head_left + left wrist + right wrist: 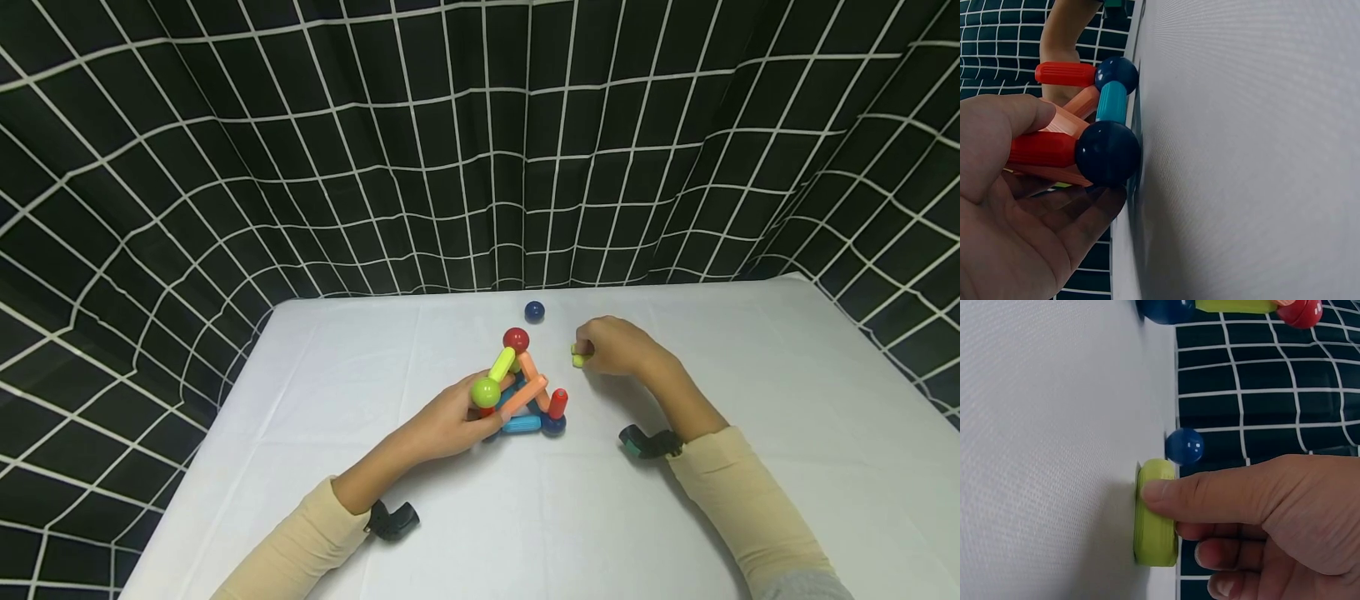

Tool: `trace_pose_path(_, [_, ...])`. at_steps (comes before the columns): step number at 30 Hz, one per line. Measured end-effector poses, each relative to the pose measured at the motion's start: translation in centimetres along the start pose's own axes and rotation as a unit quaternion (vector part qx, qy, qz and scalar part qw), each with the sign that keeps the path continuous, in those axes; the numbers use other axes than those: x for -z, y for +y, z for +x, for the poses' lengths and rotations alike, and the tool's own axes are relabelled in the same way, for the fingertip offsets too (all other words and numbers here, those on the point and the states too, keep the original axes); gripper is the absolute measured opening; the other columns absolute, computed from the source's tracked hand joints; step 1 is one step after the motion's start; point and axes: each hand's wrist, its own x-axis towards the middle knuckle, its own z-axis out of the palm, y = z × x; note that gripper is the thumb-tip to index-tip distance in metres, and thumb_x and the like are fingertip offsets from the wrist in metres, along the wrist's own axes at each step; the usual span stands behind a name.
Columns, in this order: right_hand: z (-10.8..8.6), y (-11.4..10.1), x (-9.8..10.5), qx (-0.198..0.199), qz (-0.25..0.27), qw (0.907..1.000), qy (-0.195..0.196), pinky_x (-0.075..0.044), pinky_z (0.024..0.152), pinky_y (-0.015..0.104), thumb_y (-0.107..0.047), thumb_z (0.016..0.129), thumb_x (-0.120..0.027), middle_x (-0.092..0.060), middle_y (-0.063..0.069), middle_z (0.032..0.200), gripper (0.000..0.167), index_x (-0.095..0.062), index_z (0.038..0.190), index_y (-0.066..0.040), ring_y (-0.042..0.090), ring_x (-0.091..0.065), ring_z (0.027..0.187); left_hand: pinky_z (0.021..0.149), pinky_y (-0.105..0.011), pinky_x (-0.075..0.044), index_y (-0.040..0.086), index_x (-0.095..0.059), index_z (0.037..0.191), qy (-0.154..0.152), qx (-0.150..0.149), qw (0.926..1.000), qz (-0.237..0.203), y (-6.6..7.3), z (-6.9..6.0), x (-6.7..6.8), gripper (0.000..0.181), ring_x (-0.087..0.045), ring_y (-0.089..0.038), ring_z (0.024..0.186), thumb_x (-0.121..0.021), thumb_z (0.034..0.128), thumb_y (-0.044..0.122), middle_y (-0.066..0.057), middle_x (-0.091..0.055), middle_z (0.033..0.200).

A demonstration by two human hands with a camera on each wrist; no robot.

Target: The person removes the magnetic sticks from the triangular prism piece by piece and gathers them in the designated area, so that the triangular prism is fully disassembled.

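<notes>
The left hand grips the near left side of a structure of coloured rods and balls on the table. In the left wrist view, that hand has its thumb over a red rod beside a dark blue ball. A green ball, a red ball and orange rods form its upper part. To the right, the right hand pinches a yellow-green rod lying on the table; in the right wrist view its thumb presses on the rod.
A loose dark blue ball lies behind the structure, near the far edge of the white table. A black curtain with a white grid stands behind and at both sides.
</notes>
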Motion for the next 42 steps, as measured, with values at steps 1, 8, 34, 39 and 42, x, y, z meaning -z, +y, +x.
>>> trace_pose_path(1, [0.0,0.0,0.0,-0.002,0.001,1.0,0.0,-0.048,0.071,0.039,0.0,0.08,-0.075,-0.061,-0.001,0.072,0.009,-0.072,0.081,-0.008,0.021,-0.053,0.073,0.066,-0.028,-0.048,0.009,-0.047,0.144,-0.002,0.0,1.0,0.0,0.0,0.0,0.0,0.051,-0.057,-0.015,0.08,-0.066,0.0975,0.018,0.0,-0.058,0.099])
trace_pose_path(8, [-0.1,0.1,-0.2,-0.011,-0.002,0.9999,0.0,-0.048,0.072,0.039,0.0,0.082,-0.074,-0.062,0.0,0.074,0.009,-0.071,0.085,-0.008,0.022,-0.053,0.073,0.063,-0.026,-0.045,0.006,-0.048,0.14,-0.003,-0.01,0.9999,0.003,-0.2,0.0,0.0,0.047,-0.055,-0.015,0.072,-0.065,0.0979,0.017,-0.001,-0.057,0.091])
trace_pose_path(34, [-1.1,-3.4,1.4,0.089,0.053,0.9924,0.067,-0.048,0.061,0.031,-0.008,0.089,-0.074,-0.057,-0.004,0.069,0.006,-0.069,0.087,-0.01,0.016,-0.052,0.066,0.081,-0.032,-0.049,0.009,-0.044,0.146,0.004,-0.026,0.9994,0.024,0.2,-0.2,-0.2,0.053,-0.055,-0.015,0.096,-0.065,0.0983,0.02,-0.002,-0.056,0.116])
trace_pose_path(39, [-2.5,-6.6,2.0,0.157,0.094,0.976,0.118,-0.052,0.064,0.03,-0.01,0.091,-0.072,-0.061,-0.008,0.076,0.004,-0.07,0.092,-0.011,0.012,-0.055,0.072,0.082,-0.033,-0.049,0.011,-0.042,0.147,-0.001,-0.038,0.9985,0.039,0.5,-0.3,-0.3,0.055,-0.055,-0.016,0.096,-0.064,0.0981,0.019,-0.004,-0.055,0.119])
trace_pose_path(42, [-3.4,-8.4,1.8,0.207,0.101,0.9625,0.142,-0.05,0.062,0.029,-0.017,0.092,-0.073,-0.059,-0.01,0.077,0.009,-0.069,0.097,-0.012,0.009,-0.054,0.071,0.087,-0.033,-0.047,0.014,-0.041,0.148,0.004,-0.051,0.9971,0.056,0.5,-0.3,-0.3,0.056,-0.054,-0.015,0.102,-0.064,0.0975,0.016,-0.004,-0.054,0.126])
